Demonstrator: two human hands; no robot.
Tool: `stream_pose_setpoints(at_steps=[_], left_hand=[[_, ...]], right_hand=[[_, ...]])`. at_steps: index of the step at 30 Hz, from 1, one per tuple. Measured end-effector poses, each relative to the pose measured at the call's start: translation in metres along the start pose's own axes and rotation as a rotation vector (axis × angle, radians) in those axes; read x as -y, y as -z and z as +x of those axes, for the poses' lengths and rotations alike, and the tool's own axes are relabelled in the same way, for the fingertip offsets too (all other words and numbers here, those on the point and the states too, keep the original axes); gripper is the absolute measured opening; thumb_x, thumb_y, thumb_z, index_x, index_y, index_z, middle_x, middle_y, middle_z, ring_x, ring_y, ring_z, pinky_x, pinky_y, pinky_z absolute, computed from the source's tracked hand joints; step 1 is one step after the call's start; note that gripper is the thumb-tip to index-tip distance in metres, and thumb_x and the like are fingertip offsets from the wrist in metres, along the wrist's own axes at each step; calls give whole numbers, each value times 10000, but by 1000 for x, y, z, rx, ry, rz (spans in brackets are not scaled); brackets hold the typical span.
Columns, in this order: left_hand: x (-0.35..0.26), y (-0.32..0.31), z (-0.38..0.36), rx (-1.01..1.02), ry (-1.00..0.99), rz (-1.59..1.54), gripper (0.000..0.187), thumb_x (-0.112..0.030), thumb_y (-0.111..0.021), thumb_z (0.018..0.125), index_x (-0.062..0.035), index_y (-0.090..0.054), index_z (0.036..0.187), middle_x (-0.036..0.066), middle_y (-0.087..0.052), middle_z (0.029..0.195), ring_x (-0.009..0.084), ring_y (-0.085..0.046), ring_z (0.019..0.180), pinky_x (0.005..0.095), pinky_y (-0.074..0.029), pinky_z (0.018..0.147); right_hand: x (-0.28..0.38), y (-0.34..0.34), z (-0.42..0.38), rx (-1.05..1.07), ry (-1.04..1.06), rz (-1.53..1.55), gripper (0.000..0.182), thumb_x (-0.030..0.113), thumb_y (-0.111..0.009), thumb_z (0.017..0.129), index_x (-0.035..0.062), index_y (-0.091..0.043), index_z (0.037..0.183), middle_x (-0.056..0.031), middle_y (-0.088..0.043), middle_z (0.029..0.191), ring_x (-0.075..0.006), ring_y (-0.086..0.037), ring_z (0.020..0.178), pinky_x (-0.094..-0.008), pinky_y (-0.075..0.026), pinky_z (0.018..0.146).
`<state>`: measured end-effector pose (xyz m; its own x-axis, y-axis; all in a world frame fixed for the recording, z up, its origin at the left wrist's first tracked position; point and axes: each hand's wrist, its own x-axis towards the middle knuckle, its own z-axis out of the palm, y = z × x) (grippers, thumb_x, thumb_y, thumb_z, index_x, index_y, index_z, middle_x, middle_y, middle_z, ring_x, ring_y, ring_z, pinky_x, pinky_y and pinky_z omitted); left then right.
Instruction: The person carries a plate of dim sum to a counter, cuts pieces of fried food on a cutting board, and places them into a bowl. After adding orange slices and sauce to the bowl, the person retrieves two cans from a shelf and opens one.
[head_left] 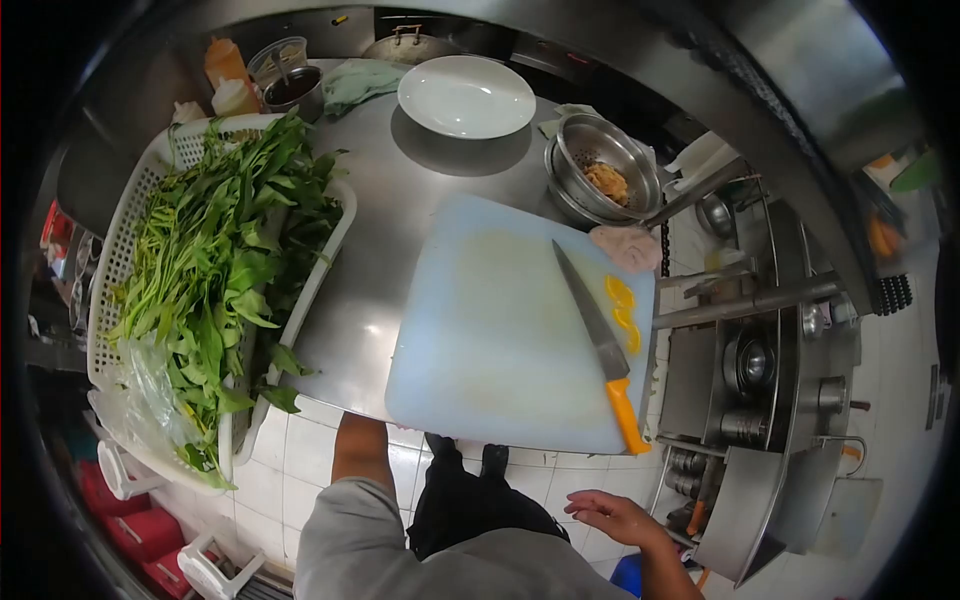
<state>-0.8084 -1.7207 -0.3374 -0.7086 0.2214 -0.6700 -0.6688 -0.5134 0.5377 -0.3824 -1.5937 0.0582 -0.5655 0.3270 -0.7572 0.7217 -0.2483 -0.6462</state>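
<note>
My right hand [608, 515] hangs below the front right of the cutting board [490, 330], fingers loosely stretched and holding nothing visible. My left forearm [360, 450] reaches under the steel table's front edge, which hides the hand. On the board's right side lies a knife [598, 330] with an orange handle, its tip pointing away from me. Several orange slices [622, 312] lie in a row just right of the blade. Behind the board stands a white oval plate [467, 95].
Leafy greens [230, 250] fill a white perforated basket [105, 310] on the left. Nested steel bowls [570, 140], the upper one with browned food, stand back right beside a pinkish cloth [625, 247]. Sauce bottles [228, 70] and a pot of dark sauce [292, 90] stand back left.
</note>
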Motion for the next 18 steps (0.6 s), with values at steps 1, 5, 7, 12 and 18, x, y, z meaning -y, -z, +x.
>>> stream_pose_setpoints(at_steps=[1, 5, 7, 12, 18], left_hand=[[-2, -1, 1, 1, 0, -5, 385, -147, -571, 881, 20, -475, 1214, 126, -620, 1077, 248, -660, 795, 378, -556, 595], [-10, -16, 0, 30, -13, -27, 379, -140, -567, 882, 22, -473, 1212, 126, -618, 1078, 250, -660, 797, 380, -558, 598], [-16, -30, -6, 56, -23, -33, 377, -137, -565, 882, 22, -472, 1211, 126, -617, 1078, 252, -659, 798, 381, -560, 599], [-52, -30, -58, 110, -103, 80, 370, -128, -560, 883, 23, -469, 1208, 125, -615, 1079, 255, -659, 800, 384, -564, 601], [-92, 36, -191, -86, -248, 508, 313, -18, -433, 807, -3, -475, 1117, 138, -603, 966, 232, -652, 759, 343, -583, 588]], right_hand=[[9, 6, 5, -6, 2, 2, 333, 195, -564, 934, 72, -531, 1241, -27, -648, 1089, -103, -585, 928, -247, -461, 823], [49, 48, 52, -187, 231, 176, 402, 231, -558, 937, 39, -485, 1282, -65, -646, 1028, -124, -588, 868, -265, -475, 768], [93, 85, 85, -318, 336, 510, 435, 286, -590, 912, 41, -477, 1253, -56, -622, 949, -128, -587, 795, -286, -486, 693], [161, 199, 196, -568, 571, 785, 356, 373, -571, 907, 40, -509, 1017, -78, -580, 833, -178, -606, 726, -320, -524, 636], [203, 239, 242, -661, 351, 764, 348, 290, -668, 844, 3, -507, 957, -106, -541, 822, -229, -626, 732, -312, -540, 565]])
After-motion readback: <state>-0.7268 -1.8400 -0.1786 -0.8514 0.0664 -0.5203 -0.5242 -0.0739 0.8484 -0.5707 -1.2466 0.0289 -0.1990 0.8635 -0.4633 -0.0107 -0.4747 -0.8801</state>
